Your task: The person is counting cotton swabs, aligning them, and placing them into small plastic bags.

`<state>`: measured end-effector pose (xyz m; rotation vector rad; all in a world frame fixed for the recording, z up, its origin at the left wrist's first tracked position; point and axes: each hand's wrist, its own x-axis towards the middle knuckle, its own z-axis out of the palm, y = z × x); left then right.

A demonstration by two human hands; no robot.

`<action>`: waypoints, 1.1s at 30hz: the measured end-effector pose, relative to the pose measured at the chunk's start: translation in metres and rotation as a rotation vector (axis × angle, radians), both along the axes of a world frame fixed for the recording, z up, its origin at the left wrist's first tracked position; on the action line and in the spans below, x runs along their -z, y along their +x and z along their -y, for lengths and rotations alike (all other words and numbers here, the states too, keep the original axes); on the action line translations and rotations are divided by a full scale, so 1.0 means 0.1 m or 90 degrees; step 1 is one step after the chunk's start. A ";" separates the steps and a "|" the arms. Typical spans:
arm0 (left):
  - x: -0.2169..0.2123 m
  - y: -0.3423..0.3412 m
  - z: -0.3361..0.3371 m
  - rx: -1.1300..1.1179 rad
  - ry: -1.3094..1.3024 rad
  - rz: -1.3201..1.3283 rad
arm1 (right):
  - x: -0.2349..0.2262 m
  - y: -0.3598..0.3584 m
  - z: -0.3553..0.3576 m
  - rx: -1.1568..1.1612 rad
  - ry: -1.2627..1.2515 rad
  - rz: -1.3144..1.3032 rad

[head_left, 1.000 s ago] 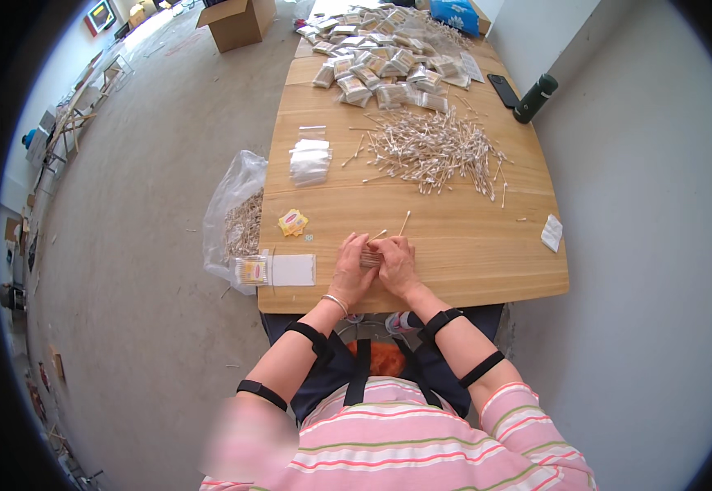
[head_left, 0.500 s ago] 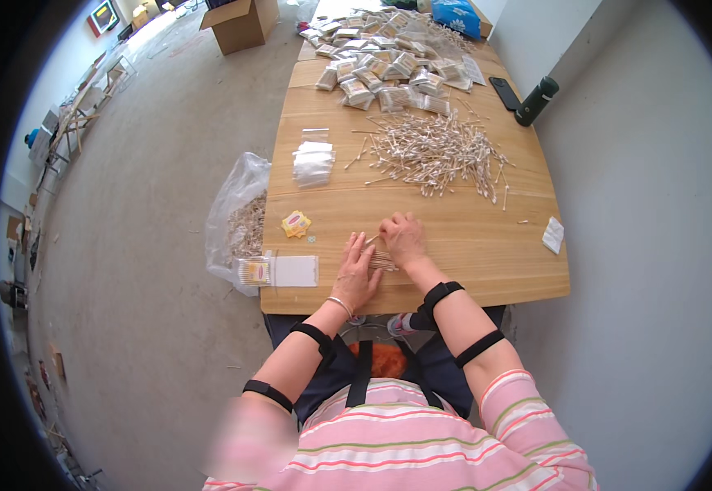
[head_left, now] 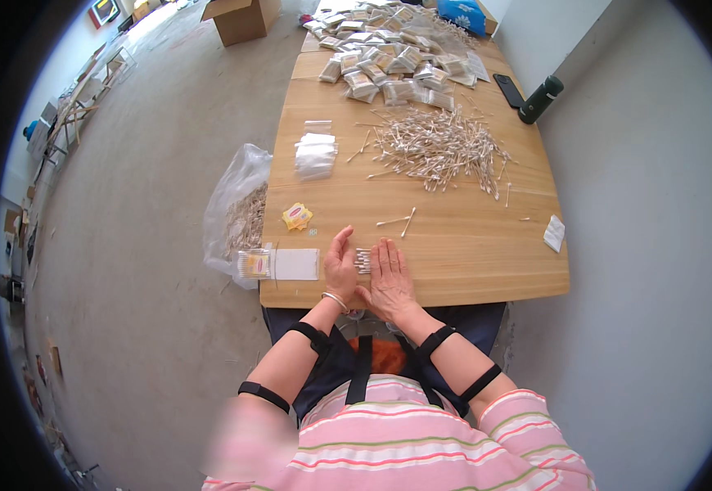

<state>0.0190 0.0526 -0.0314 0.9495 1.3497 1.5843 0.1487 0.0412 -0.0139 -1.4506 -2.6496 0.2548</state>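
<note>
Both hands have come down flat on the counter (head_left: 454, 270) since a second ago, when they worked together above it. Left hand (head_left: 340, 266) and right hand (head_left: 389, 280) lie open, fingers extended, grip closed on nothing, flanking a small swab bundle (head_left: 363, 260) that touches both; it appears squared up. Its long axis runs nine to three o'clock. At twelve o'clock: two stray swabs (head_left: 398, 220), then the loose swab heap (head_left: 442, 147).

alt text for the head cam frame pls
A seated person's left hand and right hand lie flat on a wooden table, squaring a small bundle of cotton swabs between them. Farther up the table lie a loose swab pile, clear bags and filled packets.
</note>
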 end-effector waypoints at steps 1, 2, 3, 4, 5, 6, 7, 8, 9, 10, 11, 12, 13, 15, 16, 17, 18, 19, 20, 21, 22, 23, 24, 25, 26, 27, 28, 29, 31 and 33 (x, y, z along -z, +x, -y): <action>-0.01 -0.01 0.01 -0.007 -0.020 0.032 | -0.03 0.00 0.05 -0.002 -0.001 0.000; -0.02 -0.02 0.03 -0.009 -0.021 0.033 | -0.06 0.01 0.09 -0.017 -0.021 0.017; -0.03 -0.04 0.04 -0.016 -0.023 0.048 | -0.09 0.00 0.11 -0.032 -0.041 0.034; -0.05 -0.03 0.05 -0.021 -0.023 0.065 | -0.12 -0.01 0.08 -0.033 -0.041 0.034; -0.07 -0.03 0.04 -0.022 -0.023 0.065 | -0.15 -0.04 0.01 -0.027 -0.058 0.064; -0.09 -0.02 0.04 -0.023 -0.021 0.044 | -0.18 -0.06 -0.05 -0.022 -0.075 0.092; -0.10 -0.02 0.02 -0.021 -0.019 0.022 | -0.15 -0.07 -0.11 -0.020 -0.074 0.092; -0.11 -0.02 0.02 -0.018 -0.018 0.022 | -0.12 -0.07 -0.17 -0.010 -0.056 0.070; -0.12 -0.01 0.01 -0.019 -0.020 0.029 | -0.09 -0.07 -0.20 0.001 -0.039 0.048; -0.10 -0.02 0.01 -0.024 -0.024 0.036 | -0.07 -0.07 -0.20 0.000 -0.038 0.047; -0.09 -0.03 0.01 -0.025 -0.024 0.036 | -0.05 -0.06 -0.20 -0.006 -0.027 0.013; -0.07 -0.04 0.01 -0.023 -0.022 0.040 | -0.04 -0.04 -0.19 -0.012 -0.017 -0.020; -0.08 -0.05 0.01 -0.022 -0.021 0.045 | 0.00 0.01 -0.20 -0.014 -0.017 -0.020; -0.09 -0.04 -0.02 -0.027 -0.012 0.068 | 0.08 0.11 -0.22 0.071 0.006 -0.369; -0.08 -0.04 -0.01 -0.029 -0.004 0.091 | 0.07 0.11 -0.22 0.072 0.002 -0.368; -0.07 -0.04 0.01 -0.030 -0.008 0.091 | 0.05 0.11 -0.25 0.142 -0.058 -0.518; -0.06 -0.05 0.03 -0.025 -0.006 0.071 | 0.04 0.10 -0.25 0.213 -0.121 -0.668; -0.05 -0.04 0.00 -0.017 0.000 0.050 | 0.04 0.09 -0.27 0.215 -0.118 -0.668; -0.04 -0.02 -0.01 -0.014 0.001 0.050 | 0.05 0.04 -0.28 0.235 -0.134 -0.712; -0.03 0.03 -0.02 -0.011 0.005 0.055 | 0.06 -0.02 -0.29 0.254 -0.150 -0.757; -0.04 0.07 -0.01 -0.008 0.009 0.060 | 0.06 -0.09 -0.29 0.254 -0.150 -0.757; -0.04 0.08 -0.01 -0.008 0.008 0.059 | 0.06 -0.16 -0.29 0.249 -0.152 -0.769; -0.05 0.08 0.00 0.006 0.007 0.042 | 0.05 -0.20 -0.29 0.243 -0.153 -0.780; -0.06 0.07 0.00 0.019 0.005 0.024 | 0.05 -0.24 -0.28 0.242 -0.156 -0.781; -0.07 0.07 0.00 0.018 0.004 0.022 | 0.04 -0.26 -0.28 0.225 -0.146 -0.775; -0.08 0.07 0.00 0.015 0.002 0.027 | 0.03 -0.28 -0.28 0.208 -0.136 -0.769; -0.08 0.06 0.00 0.011 -0.001 0.032 | 0.04 -0.28 -0.28 0.207 -0.137 -0.769; -0.08 0.03 -0.01 0.010 -0.001 0.031 | 0.04 -0.26 -0.28 0.207 -0.133 -0.781; -0.06 -0.03 -0.03 -0.043 0.011 0.051 | 0.04 -0.22 -0.31 0.208 -0.130 -0.792; -0.03 -0.06 -0.08 -0.042 0.020 0.050 | 0.01 -0.20 -0.35 0.166 -0.154 -0.765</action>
